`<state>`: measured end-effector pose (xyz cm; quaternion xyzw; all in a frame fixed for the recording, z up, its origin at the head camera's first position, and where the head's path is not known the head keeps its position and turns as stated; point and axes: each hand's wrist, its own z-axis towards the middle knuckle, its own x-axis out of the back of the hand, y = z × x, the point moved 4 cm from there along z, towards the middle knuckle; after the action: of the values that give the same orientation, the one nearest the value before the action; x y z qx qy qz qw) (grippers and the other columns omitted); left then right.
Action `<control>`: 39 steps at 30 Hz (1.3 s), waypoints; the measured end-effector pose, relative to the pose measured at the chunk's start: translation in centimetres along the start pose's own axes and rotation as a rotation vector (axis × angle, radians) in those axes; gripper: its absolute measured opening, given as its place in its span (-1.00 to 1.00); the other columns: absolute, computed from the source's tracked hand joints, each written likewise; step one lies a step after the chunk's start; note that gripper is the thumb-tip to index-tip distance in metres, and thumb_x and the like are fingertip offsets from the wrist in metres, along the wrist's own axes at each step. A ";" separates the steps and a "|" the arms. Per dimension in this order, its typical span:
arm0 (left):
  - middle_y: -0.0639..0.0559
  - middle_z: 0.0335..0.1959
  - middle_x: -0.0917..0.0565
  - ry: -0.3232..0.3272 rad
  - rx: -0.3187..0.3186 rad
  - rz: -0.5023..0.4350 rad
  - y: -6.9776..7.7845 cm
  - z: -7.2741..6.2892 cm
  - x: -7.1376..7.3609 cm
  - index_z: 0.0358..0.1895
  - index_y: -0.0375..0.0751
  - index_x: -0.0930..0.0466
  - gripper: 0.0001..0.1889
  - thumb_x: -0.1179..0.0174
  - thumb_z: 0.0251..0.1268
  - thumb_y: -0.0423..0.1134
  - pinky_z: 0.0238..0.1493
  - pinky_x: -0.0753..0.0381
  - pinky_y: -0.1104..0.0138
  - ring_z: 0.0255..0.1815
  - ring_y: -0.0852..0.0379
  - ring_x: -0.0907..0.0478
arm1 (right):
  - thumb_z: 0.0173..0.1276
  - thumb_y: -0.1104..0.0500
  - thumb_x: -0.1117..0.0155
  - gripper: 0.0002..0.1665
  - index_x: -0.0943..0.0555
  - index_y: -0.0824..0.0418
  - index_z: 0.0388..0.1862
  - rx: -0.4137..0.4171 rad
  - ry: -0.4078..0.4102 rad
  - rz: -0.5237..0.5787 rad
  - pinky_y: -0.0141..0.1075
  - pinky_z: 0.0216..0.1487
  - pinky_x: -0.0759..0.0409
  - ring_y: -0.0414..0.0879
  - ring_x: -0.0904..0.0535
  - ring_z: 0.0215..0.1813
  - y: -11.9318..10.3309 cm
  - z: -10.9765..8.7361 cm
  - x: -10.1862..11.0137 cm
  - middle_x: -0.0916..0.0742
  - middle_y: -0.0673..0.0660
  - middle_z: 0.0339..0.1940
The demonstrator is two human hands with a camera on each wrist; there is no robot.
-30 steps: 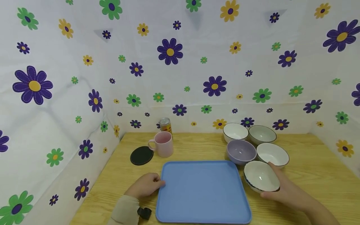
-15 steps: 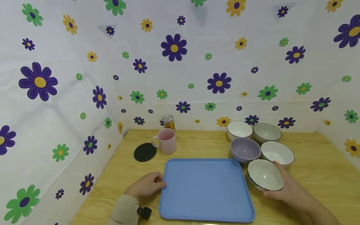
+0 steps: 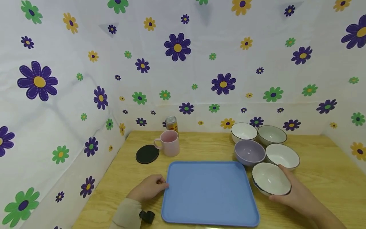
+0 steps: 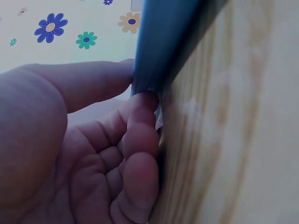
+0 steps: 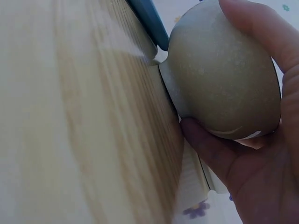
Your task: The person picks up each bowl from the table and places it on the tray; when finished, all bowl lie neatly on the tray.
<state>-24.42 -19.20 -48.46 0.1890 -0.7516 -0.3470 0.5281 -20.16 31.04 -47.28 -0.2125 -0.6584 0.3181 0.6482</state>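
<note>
A blue tray (image 3: 210, 192) lies flat on the wooden table, bare inside. At its left edge my left hand (image 3: 151, 188) pinches the rim; the left wrist view shows the thumb (image 4: 98, 81) against the tray's side and the other fingers curled by its underside. Just right of the tray, my right hand (image 3: 300, 199) grips a cream bowl with a dark, uneven rim (image 3: 271, 179), thumb on the near side and fingers round the far side. In the right wrist view the bowl's outside (image 5: 219, 74) is speckled, its foot at or very near the tabletop.
Behind the held bowl stand a purple bowl (image 3: 249, 153), two white bowls (image 3: 283, 156) and a grey-green bowl (image 3: 271, 135), close together. At the back left are a pink mug (image 3: 170, 144), a drink can (image 3: 172, 122) and a black coaster (image 3: 147, 154). Flowered cloth (image 3: 197, 70) surrounds the table.
The head view has shifted slightly, so everything appears a little right and up. Both hands keep their places on the tray rim and the cream bowl.
</note>
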 end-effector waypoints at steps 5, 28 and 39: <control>0.08 -0.49 -0.51 0.005 0.005 0.011 -0.1 0.0 0.4 -0.39 -0.11 -0.53 -0.71 -0.23 0.43 0.00 -0.40 -0.38 0.28 -0.44 0.13 -0.42 | 0.13 0.00 -0.61 0.36 0.12 0.30 0.63 0.033 -0.009 0.016 -0.50 -0.11 -0.43 0.37 -0.37 0.26 -0.7 0.1 0.2 -0.28 0.50 0.43; 0.12 -0.47 -0.50 -0.021 -0.051 0.033 -0.6 -0.2 0.1 -0.34 -0.08 -0.51 -0.74 -0.18 0.48 -0.01 -0.42 -0.39 0.32 -0.47 0.18 -0.41 | -0.06 0.07 -0.72 0.45 0.04 0.20 0.65 0.251 0.002 0.050 -0.31 0.11 -0.51 0.23 -0.41 0.29 -9.0 2.3 -3.1 -0.38 0.33 0.45; 0.11 -0.50 -0.47 -0.016 -0.044 0.045 0.1 -0.2 0.2 -0.38 -0.08 -0.47 -0.72 -0.17 0.48 -0.02 -0.45 -0.36 0.31 -0.51 0.16 -0.38 | -0.05 0.01 -0.72 0.42 -0.01 0.36 0.60 0.290 -0.060 0.157 0.27 0.23 -0.40 0.32 -0.30 0.43 -12.7 5.0 -8.0 -0.28 0.41 0.52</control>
<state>-24.27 -19.34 -48.18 0.1575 -0.7521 -0.3530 0.5337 -22.83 15.79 -44.00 -0.1577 -0.6062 0.4657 0.6251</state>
